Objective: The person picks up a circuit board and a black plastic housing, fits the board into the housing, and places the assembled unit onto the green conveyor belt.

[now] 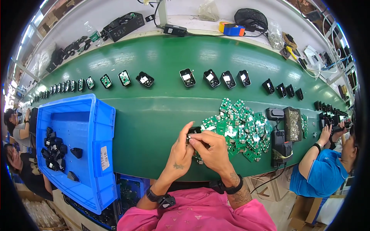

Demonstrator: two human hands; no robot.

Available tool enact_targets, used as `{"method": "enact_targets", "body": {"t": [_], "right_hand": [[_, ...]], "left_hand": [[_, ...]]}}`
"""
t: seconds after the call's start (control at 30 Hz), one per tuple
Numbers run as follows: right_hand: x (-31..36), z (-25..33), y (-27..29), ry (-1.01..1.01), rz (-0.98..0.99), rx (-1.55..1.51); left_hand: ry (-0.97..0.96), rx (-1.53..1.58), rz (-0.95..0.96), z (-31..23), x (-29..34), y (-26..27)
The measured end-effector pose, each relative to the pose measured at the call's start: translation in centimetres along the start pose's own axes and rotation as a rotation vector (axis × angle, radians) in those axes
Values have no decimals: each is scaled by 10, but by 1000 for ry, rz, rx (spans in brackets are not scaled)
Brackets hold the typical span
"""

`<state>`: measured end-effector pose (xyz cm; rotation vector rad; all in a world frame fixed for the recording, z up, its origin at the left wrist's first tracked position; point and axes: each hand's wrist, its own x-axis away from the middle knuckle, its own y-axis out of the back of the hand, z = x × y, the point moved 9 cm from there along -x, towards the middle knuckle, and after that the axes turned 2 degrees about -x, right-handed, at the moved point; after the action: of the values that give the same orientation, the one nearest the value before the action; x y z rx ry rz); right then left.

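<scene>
Over the near edge of the green bench, my left hand point(179, 154) holds a small black plastic housing point(195, 130), its index finger pointing up along one side. My right hand point(214, 150) is closed against the same housing, thumb and index finger pinched together at its near side. A tiny pale piece seems to show at those fingertips; it is too small to name, and the fingers hide most of the housing. Just right of my hands lies a heap of green circuit boards point(246, 129), several of them touching one another.
A blue crate point(91, 127) with black housings point(54, 152) stands at left. Rows of open housings point(187, 78) line the bench's far side. Right of the boards are a black corded device point(281, 144) and a tray of small metal parts point(293, 124). A co-worker in blue point(322, 169) sits at right.
</scene>
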<state>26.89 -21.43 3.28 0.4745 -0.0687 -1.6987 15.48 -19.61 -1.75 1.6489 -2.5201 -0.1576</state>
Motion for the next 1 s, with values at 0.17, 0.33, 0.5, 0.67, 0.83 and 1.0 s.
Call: {"method": "enact_targets", "body": {"t": [0.17,0.33,0.5,0.67,0.83,1.0], "right_hand": [[8,-3,4,-50,-91,-71],[12,11,11,31,-137,80],[3,18,13,81,111,55],[-2,23,18,43,212,21],[-2,27,16,86,337,135],[-3,25,19,74,377,146]], "left_hand": [[57,10,-40,-10,3,0],[-60,-34,-87,-12,5,10],[-251,-193,-24,-41,9,12],[-267,-193,85,-49,13,7],[-289,-298,132,-64,12,1],[-380,-360,132,-71,13,-2]]}}
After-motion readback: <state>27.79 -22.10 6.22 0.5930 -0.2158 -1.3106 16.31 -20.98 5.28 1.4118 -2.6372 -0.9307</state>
